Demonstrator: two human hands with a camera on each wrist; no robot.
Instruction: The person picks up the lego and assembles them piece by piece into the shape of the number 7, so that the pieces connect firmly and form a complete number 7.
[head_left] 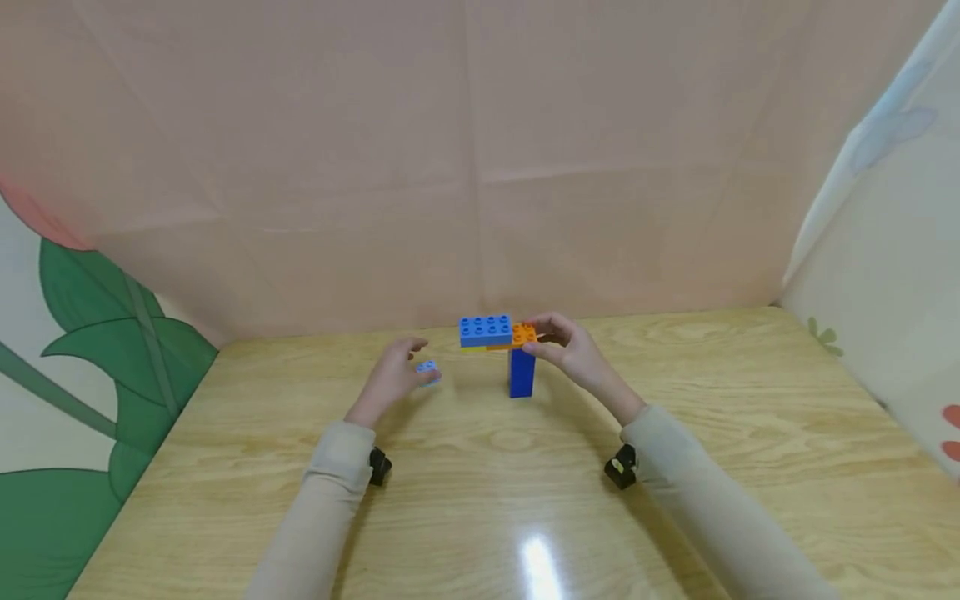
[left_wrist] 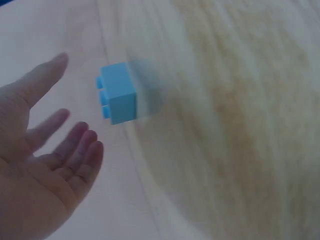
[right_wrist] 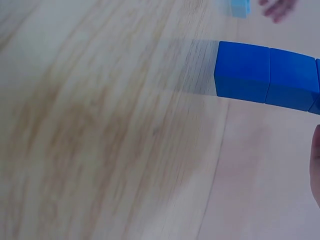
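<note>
A table (head_left: 480, 500) fills the lower half of the head view, with a curtain backdrop (head_left: 450, 167) hung behind its far edge. Near the middle of the frame a brick column (head_left: 521, 372) is stood upright on the table, and a flat plate (head_left: 517, 336) is laid across its top, sticking out to the left. A wide brick (head_left: 486, 330) is set on that left overhang. A small brick (head_left: 428, 368) is found on the table left of the column, just beside the left hand (head_left: 393, 379). The right hand (head_left: 573, 350) is placed at the plate's right end.

Light wooden desk (head_left: 750, 433) here. A small light-blue brick (head_left: 428, 369) lies far-centre. Just right, a dark-blue column (head_left: 521, 372) stands upright.
</note>
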